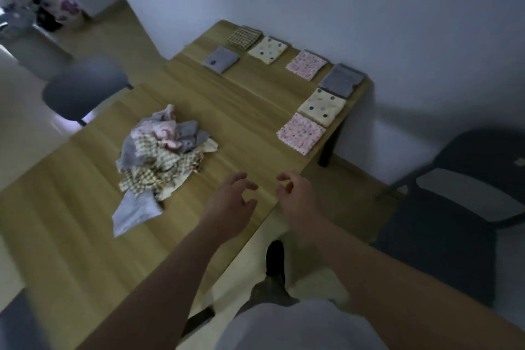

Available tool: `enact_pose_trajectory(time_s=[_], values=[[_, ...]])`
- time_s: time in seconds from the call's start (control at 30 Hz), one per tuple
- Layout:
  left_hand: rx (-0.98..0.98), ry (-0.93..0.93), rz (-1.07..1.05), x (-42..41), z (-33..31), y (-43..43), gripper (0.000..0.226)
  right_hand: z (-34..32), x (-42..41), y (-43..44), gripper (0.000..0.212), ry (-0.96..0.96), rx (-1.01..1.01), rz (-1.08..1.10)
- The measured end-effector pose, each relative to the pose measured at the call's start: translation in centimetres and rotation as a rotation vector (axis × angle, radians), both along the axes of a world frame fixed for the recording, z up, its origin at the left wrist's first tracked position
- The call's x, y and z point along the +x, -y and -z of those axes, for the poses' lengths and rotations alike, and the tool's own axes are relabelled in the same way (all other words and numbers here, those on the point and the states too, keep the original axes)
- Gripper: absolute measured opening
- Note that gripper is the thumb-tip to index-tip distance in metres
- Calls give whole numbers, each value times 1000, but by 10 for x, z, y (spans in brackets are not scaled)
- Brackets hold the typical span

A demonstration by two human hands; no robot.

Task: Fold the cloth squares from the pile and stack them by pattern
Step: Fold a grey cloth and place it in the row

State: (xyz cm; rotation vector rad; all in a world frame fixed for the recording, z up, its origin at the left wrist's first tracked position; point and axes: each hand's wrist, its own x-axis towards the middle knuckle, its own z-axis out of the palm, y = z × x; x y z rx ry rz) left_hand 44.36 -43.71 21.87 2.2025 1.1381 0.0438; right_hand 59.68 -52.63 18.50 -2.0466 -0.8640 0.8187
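On the light wooden table (244, 111), a crumpled pile of unfolded cloth squares (162, 156) (grey, pink floral, beige check) sits left of centre, w/ folded squares along the far edge: check (245, 37), grey (222, 59), cream polka-dot (267, 49), pink floral (306, 64). No readable writing. Left hand (231, 202) & right hand (297, 196) hover near the table's front edge, fingers loosely curled, half open, holding nothing.

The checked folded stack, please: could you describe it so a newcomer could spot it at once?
Look to the wooden table's far end by the wall. The checked stack is the farthest one there, beside a cream dotted stack. It is the only folded stack with a brown check.
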Motion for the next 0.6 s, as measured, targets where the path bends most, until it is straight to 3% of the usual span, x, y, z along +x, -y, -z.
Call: enact_pose_trajectory(time_s=[0.23,0.6], values=[[76,90,-116,-111,-19,14,16,-32,-102,22,17,30,78,-49],[-22,136,-8,-306,15,-25,12,-27,-302,23,9,-72,-5,162]])
